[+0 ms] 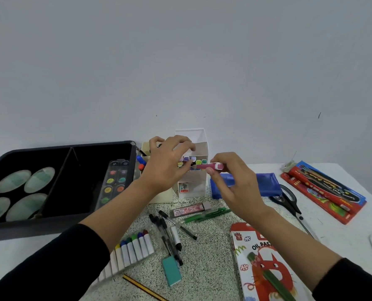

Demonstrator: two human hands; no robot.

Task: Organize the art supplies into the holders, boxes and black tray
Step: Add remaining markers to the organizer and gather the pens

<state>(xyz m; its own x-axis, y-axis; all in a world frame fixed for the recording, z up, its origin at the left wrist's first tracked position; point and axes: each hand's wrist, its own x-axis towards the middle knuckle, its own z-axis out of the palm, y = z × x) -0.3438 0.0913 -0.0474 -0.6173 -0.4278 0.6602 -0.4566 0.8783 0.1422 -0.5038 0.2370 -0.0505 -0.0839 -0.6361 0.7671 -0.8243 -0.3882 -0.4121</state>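
Pinches pink marker in right hand, long axis level, nose pointing left at white holder, whose open slots lie just beside it. Grips holder's top with left hand, fingers curled. Likely needs a straight leftward push.

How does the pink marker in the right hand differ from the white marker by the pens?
The pink marker is pinched in the right hand, level, at the white holder; the white marker lies loose on the speckled mat. The pink marker has a pale end; the white marker a black end. Neither is stowed yet.
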